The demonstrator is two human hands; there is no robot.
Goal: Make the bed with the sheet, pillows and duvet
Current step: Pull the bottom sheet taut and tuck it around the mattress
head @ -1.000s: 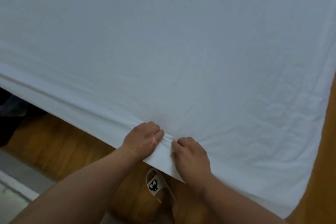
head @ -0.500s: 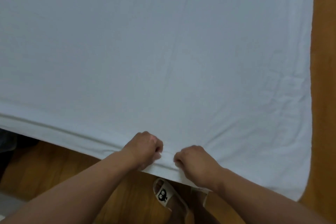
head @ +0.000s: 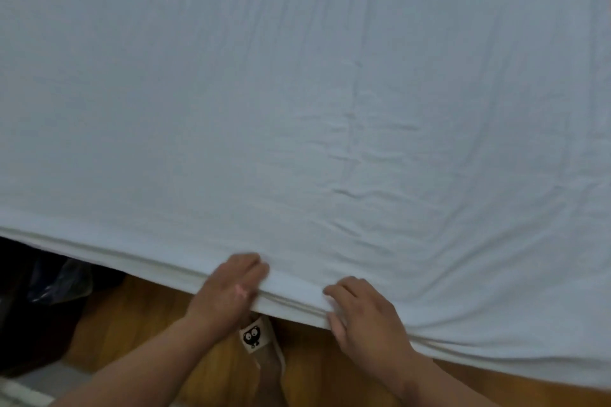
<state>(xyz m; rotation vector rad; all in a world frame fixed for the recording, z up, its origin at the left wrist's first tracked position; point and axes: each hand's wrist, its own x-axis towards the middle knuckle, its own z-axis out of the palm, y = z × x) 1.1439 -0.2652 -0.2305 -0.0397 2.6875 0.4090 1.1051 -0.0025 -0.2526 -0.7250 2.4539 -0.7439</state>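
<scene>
A white sheet (head: 297, 92) lies spread over the bed and fills most of the view, with light creases right of centre. Its near edge hangs over the side of the mattress. My left hand (head: 233, 287) rests on that edge with fingers together, pressing the fabric down. My right hand (head: 360, 311) lies a little to the right on the same edge, fingers spread and thumb curled under the hem. No pillows or duvet are in view.
Orange wooden floor (head: 148, 317) shows below the bed edge. My foot in a pale slipper with a black cartoon patch (head: 253, 335) stands between my arms. Dark bags (head: 39, 284) sit at the lower left under the bed's edge.
Both hands were fists gripping the hem close together; now they have moved apart and flattened on the edge. The view has shifted so the bed's right side is out of frame.
</scene>
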